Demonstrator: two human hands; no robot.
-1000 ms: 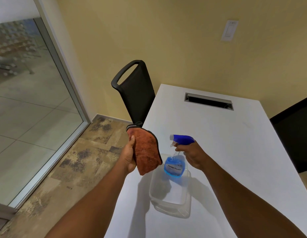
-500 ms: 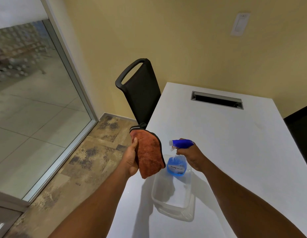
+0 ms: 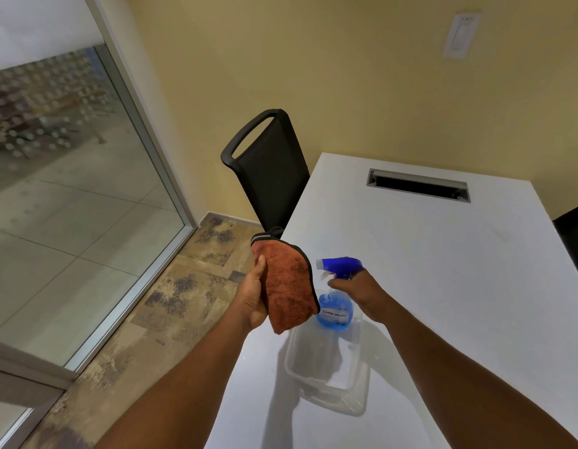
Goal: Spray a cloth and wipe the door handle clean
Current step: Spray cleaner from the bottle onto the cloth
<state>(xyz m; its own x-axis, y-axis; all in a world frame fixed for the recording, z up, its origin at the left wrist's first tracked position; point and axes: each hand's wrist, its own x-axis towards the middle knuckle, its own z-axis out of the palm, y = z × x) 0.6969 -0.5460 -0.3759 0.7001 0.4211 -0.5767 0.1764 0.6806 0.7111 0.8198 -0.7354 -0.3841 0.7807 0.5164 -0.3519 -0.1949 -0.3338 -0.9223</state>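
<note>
Near the middle of the frame, slightly below centre, the left hand (image 3: 252, 298) grasps a rust-orange cloth (image 3: 289, 286) with a dark edge, thumb laid along its left side, the cloth held up with its face turned toward the spray bottle (image 3: 335, 293). The right hand (image 3: 362, 291) is clenched around the neck of that bottle, a finger curled over the trigger below the blue spray head, whose white nozzle points left at the cloth from just beside it. The bottle's clear body holds blue liquid and carries a white label whose writing is too blurred to read.

Both hands hover above a clear plastic tub (image 3: 328, 380) that sits on the white table (image 3: 443, 270) in the lower middle of the frame. A dark cable slot (image 3: 417, 185) is cut into the table toward the upper right. A black chair (image 3: 269, 171) stands at the table's left edge, at frame centre. A glass partition (image 3: 70, 205) with a metal frame fills the left side, patterned carpet (image 3: 171, 296) runs beneath it, and a white wall switch (image 3: 460, 35) sits on the yellow wall at the upper right.
</note>
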